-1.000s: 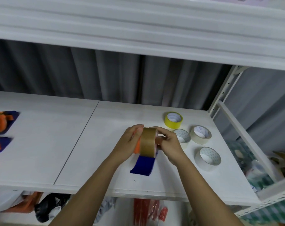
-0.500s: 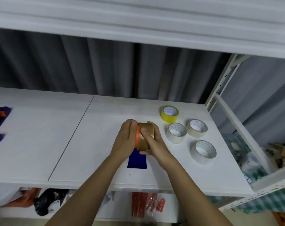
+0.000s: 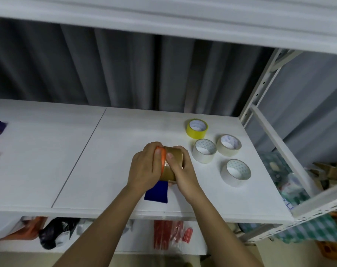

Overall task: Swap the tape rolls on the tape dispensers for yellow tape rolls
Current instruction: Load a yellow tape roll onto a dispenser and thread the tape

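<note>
Both hands, left hand (image 3: 144,168) and right hand (image 3: 180,170), grip the brown tape roll (image 3: 171,166).

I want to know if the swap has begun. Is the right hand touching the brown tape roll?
Touching. The head view shows the right hand with its thumb and fingers curled round the brown tape roll, no gap between them.

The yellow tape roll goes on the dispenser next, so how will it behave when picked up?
The yellow tape roll lies flat on the shelf, so it probably won't roll. Its open core suits a pinch. It looks rigid and probably light.
</note>
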`<state>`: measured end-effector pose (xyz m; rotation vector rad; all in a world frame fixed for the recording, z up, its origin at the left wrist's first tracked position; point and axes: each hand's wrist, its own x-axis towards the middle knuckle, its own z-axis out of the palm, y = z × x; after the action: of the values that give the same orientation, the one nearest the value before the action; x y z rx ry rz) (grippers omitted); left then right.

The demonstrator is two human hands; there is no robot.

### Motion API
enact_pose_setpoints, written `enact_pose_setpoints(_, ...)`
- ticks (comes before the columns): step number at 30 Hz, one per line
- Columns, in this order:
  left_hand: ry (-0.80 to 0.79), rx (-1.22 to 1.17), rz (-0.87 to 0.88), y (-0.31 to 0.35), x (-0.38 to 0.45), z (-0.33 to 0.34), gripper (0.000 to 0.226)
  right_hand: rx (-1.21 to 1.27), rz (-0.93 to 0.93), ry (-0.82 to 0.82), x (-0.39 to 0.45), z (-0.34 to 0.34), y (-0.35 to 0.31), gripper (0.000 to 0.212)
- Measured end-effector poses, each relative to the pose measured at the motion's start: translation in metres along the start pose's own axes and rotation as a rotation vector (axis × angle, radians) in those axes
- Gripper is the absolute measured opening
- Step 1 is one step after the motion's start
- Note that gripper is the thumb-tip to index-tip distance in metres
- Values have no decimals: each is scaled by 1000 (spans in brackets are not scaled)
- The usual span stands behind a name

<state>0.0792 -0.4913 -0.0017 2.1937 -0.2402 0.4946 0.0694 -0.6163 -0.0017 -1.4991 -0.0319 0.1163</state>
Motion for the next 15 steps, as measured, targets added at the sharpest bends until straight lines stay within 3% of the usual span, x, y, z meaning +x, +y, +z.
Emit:
enact_pose_setpoints(11, -1, -62, -32, -3, -5, 4, 45, -80, -199, 26, -11, -12, 10, 44)
enact_pose_setpoints(15, 24, -160, -94, 0, -1, 3, 36, -327, -310, 13, -16, -27, 3, 58)
